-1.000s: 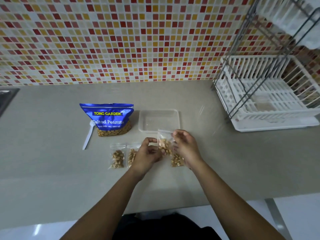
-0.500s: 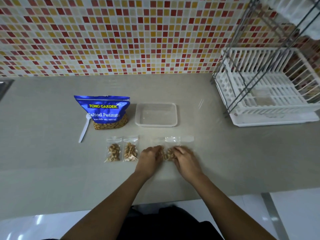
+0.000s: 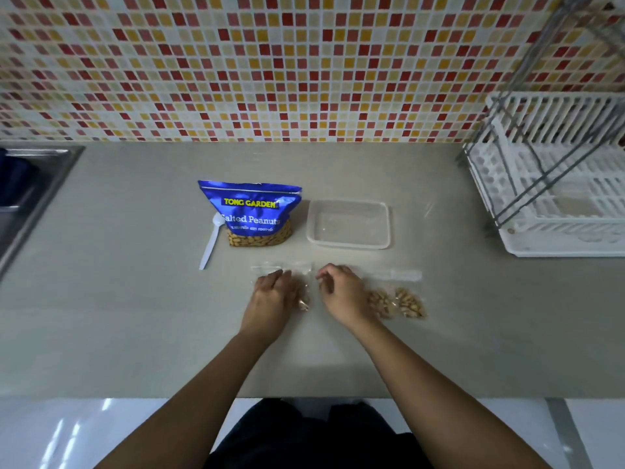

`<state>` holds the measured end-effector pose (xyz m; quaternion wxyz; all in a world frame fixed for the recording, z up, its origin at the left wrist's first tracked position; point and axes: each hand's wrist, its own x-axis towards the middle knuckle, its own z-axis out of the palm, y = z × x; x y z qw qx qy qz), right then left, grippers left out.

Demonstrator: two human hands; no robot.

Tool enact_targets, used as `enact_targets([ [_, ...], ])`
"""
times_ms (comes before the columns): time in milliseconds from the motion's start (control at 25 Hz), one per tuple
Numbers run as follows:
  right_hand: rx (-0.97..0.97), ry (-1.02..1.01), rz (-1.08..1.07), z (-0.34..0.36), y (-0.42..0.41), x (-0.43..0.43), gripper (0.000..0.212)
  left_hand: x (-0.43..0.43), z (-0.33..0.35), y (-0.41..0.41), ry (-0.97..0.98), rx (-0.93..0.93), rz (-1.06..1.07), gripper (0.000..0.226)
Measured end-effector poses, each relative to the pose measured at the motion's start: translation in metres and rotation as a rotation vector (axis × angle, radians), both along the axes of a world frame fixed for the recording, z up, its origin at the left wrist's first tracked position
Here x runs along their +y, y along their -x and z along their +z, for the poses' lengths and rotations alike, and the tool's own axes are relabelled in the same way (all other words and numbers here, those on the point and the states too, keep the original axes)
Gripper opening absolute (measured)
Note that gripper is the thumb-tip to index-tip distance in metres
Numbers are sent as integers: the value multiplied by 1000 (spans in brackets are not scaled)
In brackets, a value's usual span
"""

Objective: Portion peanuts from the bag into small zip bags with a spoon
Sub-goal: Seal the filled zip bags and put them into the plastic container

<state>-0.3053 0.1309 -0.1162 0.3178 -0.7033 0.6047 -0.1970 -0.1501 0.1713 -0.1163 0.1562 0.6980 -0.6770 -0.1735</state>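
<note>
The left hand [image 3: 274, 292] lay curled over filled zip bags [image 3: 302, 299]; whether it gripped them I could not tell. The right hand [image 3: 338, 289], fingers bent, pressed another, two more bags [image 3: 395, 302] beside it. Behind stood the peanut bag [image 3: 252, 211] and spoon [image 3: 211, 242]. A sliding palm might pop an unsealed zip, spilling nuts.

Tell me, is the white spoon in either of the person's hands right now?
No, the white spoon lies on the counter beside the blue peanut bag, away from both hands.
</note>
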Motion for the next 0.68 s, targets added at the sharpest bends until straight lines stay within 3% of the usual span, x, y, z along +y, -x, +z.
enact_targets([
  [240, -51, -106, -143, -16, -47, -4, 21, 10, -7, -25, -24, -22, -80, 28],
  [400, -155, -230, -251, -15, -51, -11, 29, 5, 0, -27, 16, 33, -58, 36],
  [680, -582, -236, -369, 12, -27, -5, 29, -27, 34, -10, -46, 456, 158, 32],
])
